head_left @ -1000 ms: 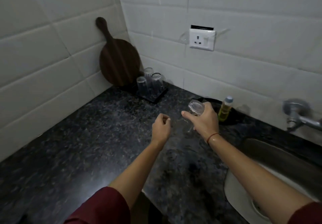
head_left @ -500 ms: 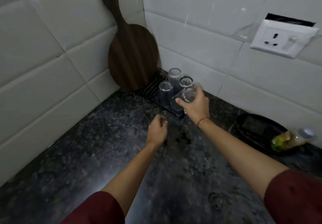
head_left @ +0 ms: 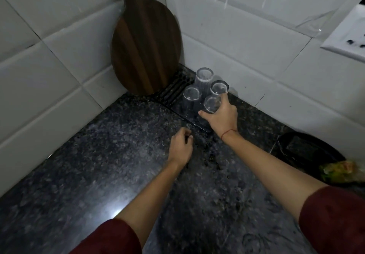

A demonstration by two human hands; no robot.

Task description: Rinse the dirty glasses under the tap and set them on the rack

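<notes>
the right hand [head_left: 221,118] reaches into the far corner of the dark stone counter [head_left: 98,165] and holds the front glass [head_left: 212,104]. the thumb curls round the near left side of this glass and the fingers curl round its far right side, so the hand wraps it from the right. the front glass is upside down, with its thick bottom facing up. it is at the near right part of the black rack [head_left: 177,93]. i cannot tell if its rim sits on the rack or is just above it.

three more glasses stand upside down on the rack: the back glass [head_left: 204,78], the left glass [head_left: 191,95] and the right glass [head_left: 219,88]. the front glass is just beside them, and the right glass is close to the tips of the right hand's fingers.

the left hand [head_left: 181,148] is closer to the person, to the left of the right wrist, over the counter near the rack's front corner. its fingers are curled in like a loose fist and it holds nothing. it is apart from all the glasses.

a thin red thread [head_left: 229,132] goes round the right wrist. a round wooden board [head_left: 145,46] leans on the tiled wall just behind the rack. a white socket [head_left: 347,38] is on the right wall. a black dish [head_left: 308,151] sits on the counter to the right, well apart from the rack, with a blurry green and yellow thing [head_left: 339,171] beside it
</notes>
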